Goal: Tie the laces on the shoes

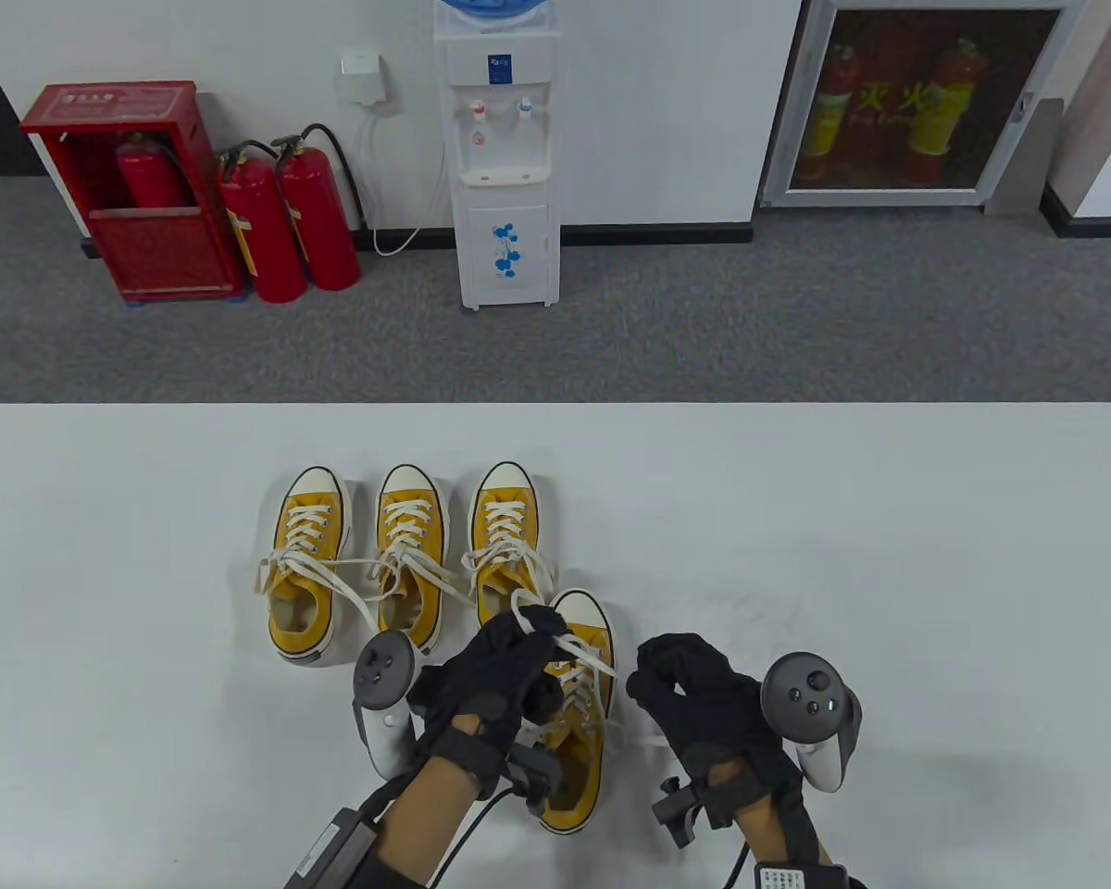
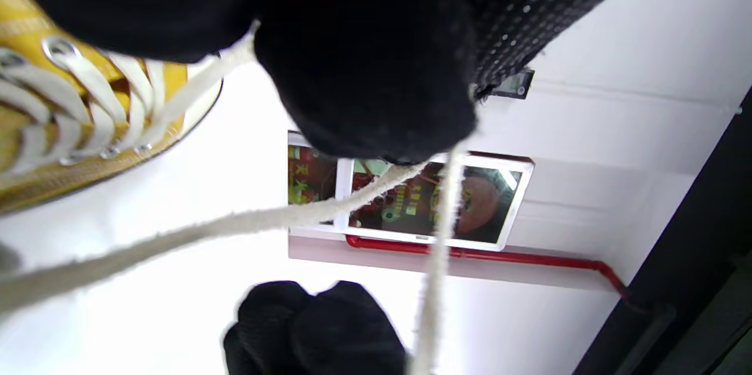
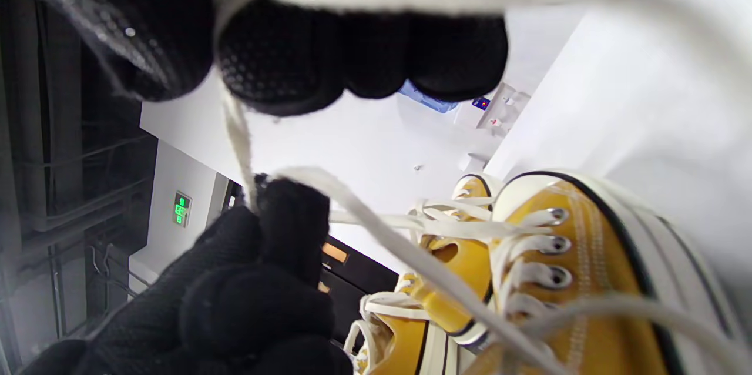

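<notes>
Table view: four yellow sneakers on the white table [image 1: 889, 519]; three in a row [image 1: 407, 565], toes away from the person, laces loose and spread over one another.
Fourth sneaker: the near sneaker [image 1: 579, 713] lies just in front of the row's right end, between the two hands, toe cap by the heel of the rightmost shoe of the row.
Left hand: left hand [image 1: 495, 676] sits over the near sneaker's lacing; fingers curled, pinching a white lace [image 1: 555, 639] that loops over the glove.
Left wrist view: the fingers [image 2: 364, 69] pinch the lace; two strands run out from under the fingertip, one to the lower left, one straight down.
Right hand: right hand [image 1: 694, 690] is just right of the near sneaker, above the table; fingers curled.
Right wrist view: a lace strand [image 3: 238, 128] passes between the curled fingers [image 3: 276, 57] and hangs taut toward the left hand's glove.
Background: water dispenser [image 1: 505, 157] and red fire extinguishers [image 1: 287, 222] by the wall, grey carpet.
</notes>
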Motion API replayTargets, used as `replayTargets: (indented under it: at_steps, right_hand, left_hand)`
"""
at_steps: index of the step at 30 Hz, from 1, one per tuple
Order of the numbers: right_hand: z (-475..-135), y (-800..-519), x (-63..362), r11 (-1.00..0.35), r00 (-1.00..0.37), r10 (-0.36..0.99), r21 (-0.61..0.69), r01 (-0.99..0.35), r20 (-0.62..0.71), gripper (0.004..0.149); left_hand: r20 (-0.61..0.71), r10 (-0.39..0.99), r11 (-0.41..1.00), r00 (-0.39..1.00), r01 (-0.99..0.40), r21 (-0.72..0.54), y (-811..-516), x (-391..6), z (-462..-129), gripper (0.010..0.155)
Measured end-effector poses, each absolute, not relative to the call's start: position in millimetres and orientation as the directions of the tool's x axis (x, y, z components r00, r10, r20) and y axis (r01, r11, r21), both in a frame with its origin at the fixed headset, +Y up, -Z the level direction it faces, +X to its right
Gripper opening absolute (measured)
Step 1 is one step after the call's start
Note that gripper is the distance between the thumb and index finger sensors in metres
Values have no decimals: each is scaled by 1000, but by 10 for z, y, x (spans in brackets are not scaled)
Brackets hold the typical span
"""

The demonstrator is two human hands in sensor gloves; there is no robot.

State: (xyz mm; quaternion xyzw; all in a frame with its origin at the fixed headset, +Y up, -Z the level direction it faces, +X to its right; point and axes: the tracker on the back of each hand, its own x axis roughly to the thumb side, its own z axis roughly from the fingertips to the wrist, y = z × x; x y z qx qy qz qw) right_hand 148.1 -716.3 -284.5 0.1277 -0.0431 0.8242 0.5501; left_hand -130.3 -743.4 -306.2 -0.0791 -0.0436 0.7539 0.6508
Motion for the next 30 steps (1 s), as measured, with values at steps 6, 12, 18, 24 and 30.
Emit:
replayTargets:
  at_steps: [6, 12, 18, 24, 30]
  right_hand:
    - [-2863, -7240, 1425, -472, -438, 865, 99, -876, 246, 44]
    - [-2897, -7345, 1397, -518, -487, 849, 147, -842, 204, 43]
    - [-2925, -7392, 1454, -497, -471, 865, 170, -851, 170, 56]
    - [-2914, -7364, 1490, -399, -370, 910, 153, -904, 188, 73]
    - [-2864, -7346, 1332, -400, -359, 911, 224, -889, 204, 74]
  left_hand:
    - [-65, 967, -254, -245, -935, -246, -7434, -1265, -3084, 39]
    - [-71, 955, -298, -289, -912, -282, -7429, -1208, -3066, 38]
    - [-30, 972, -231, -233, -924, -305, -7410, -1169, -3045, 37]
    - [26, 985, -152, -172, -922, -356, -7374, -1129, -3030, 37]
    - [75, 991, -73, -111, -916, -395, -7347, -1068, -3015, 37]
